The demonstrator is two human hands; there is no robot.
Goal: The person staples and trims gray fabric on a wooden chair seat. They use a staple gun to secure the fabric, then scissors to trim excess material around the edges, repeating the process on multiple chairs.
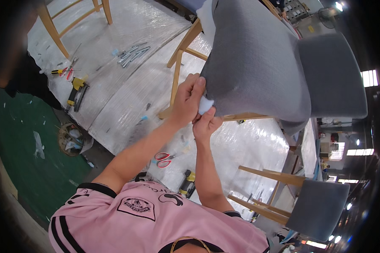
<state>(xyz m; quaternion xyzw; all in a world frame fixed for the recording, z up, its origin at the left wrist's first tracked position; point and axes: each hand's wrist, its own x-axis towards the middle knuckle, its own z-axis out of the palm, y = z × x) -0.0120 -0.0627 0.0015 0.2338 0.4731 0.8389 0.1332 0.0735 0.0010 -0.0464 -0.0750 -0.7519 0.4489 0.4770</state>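
Note:
A chair with a grey fabric cover (pixel 257 63) and a light wooden frame (pixel 177 80) lies tipped in front of me. My left hand (pixel 189 99) is closed on the fabric at the cover's near left corner, thumb pressed on its edge. Just below it my right hand (pixel 207 125) pinches the same corner. Between the two hands a tuft of white padding (pixel 205 105) sticks out from under the cloth. More white padding (pixel 207 19) shows at the far end of the cover.
On the film-covered table (pixel 114 101) lie metal staple strips (pixel 133 55), a staple gun (pixel 76 92), a screwdriver (pixel 60 71) and red-handled scissors (pixel 163 160). Another staple gun (pixel 187 184) is near my body. Grey chairs (pixel 318 208) stand right; a basket (pixel 71 139) sits on the green floor.

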